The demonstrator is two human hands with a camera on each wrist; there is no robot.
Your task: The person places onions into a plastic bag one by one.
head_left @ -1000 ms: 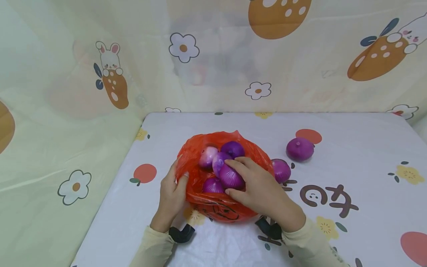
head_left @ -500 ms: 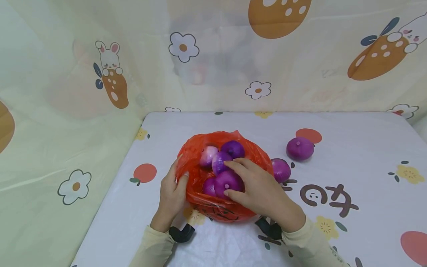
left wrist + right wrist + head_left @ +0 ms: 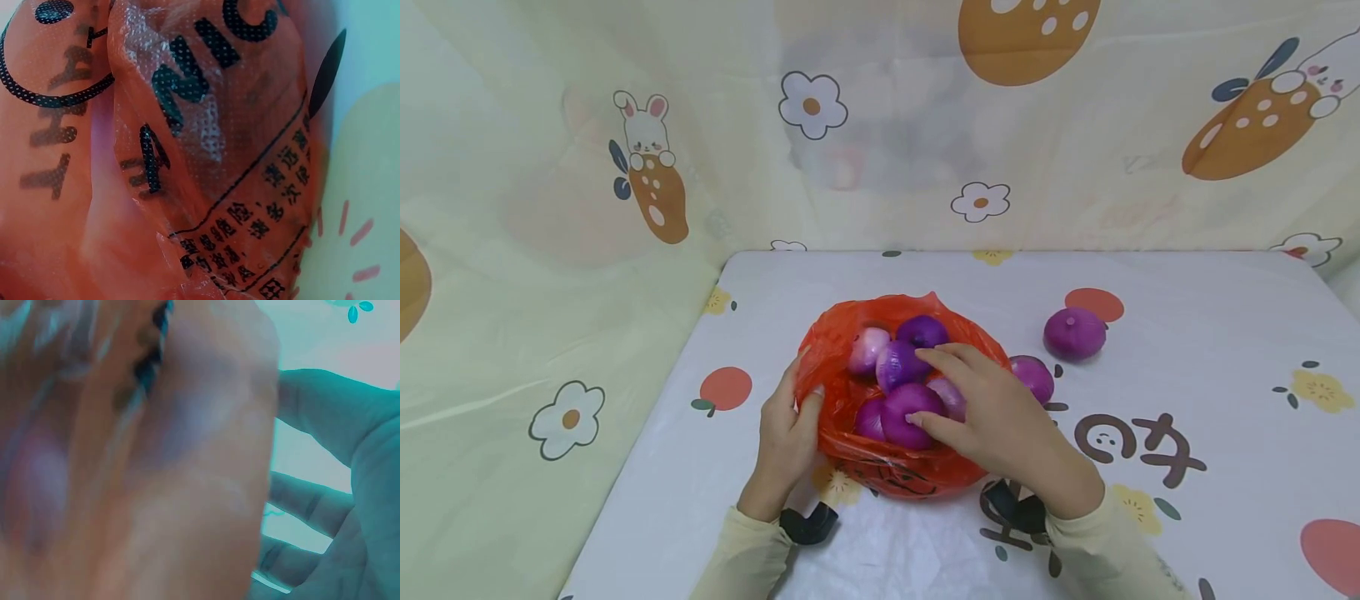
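A red plastic bag [image 3: 880,467] lies open on the table with several purple onions [image 3: 904,410] inside. My left hand [image 3: 790,421] pinches the bag's left rim, thumb inside the mouth. My right hand [image 3: 973,396] reaches into the bag from the right. Its fingers are spread loosely over the onions, and the thumb tip touches the front onion. In the left wrist view the printed red bag [image 3: 206,144] fills the picture. In the right wrist view the bag [image 3: 125,456] is a blur, with my fingers [image 3: 325,506] beside it.
Two more purple onions sit on the cloth right of the bag, one [image 3: 1036,377] against it and one [image 3: 1074,333] farther back. A patterned curtain [image 3: 550,208] walls the table at the back and left. The table's left edge [image 3: 647,433] runs close to my left hand.
My right hand carried an onion over the bag, let it drop at the front among the others, then drew slightly back to the right. The left hand has kept its hold.
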